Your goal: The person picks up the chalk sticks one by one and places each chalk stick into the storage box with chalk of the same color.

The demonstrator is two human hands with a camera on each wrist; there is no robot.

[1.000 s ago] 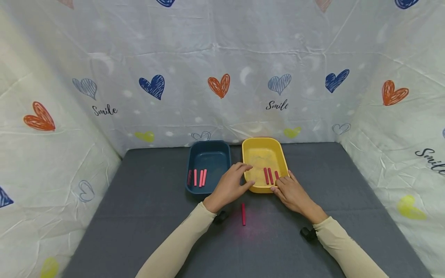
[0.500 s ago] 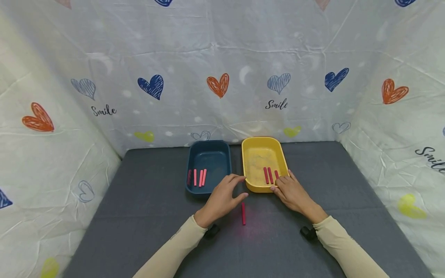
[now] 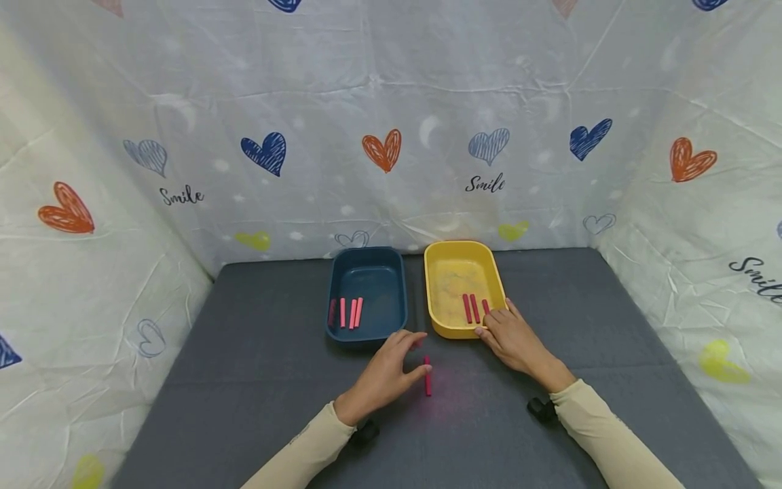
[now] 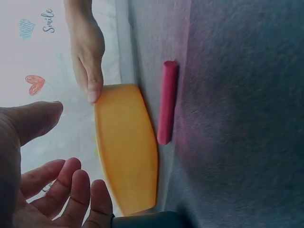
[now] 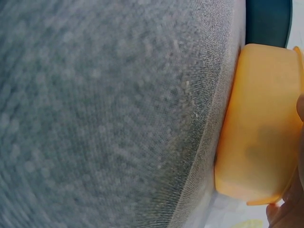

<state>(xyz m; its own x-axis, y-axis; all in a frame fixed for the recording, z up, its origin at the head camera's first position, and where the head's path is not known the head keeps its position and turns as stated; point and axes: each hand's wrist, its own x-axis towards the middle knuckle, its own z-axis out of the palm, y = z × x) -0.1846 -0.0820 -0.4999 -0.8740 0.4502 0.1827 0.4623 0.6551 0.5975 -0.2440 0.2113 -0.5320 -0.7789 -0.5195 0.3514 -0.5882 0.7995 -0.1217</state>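
A dark pink chalk-like stick [image 3: 427, 384] lies on the grey cloth in front of the trays; it looks faceted in the left wrist view [image 4: 167, 102]. My left hand [image 3: 381, 373] is just left of it, thumb and fingers spread with nothing between them. In the head view the thumb tip overlaps the stick; contact cannot be told. My right hand [image 3: 516, 339] grips the near right corner of the yellow tray [image 3: 435, 285], its thumb outside the front wall. Three dark pink sticks [image 3: 471, 309] show in that tray, one partly hidden by the fingers.
Left of the yellow tray stands a dark blue tray [image 3: 366, 261] holding several pink sticks [image 3: 352, 314]. Both trays stand near the back edge of the cloth-covered table [image 3: 263, 339], before a printed curtain [image 3: 330, 197]. Pink tint surrounds the loose stick.
My left hand has drawn back from over the yellow tray toward me, down to the loose stick, fingers spread throughout. The right hand keeps its grip on the tray.
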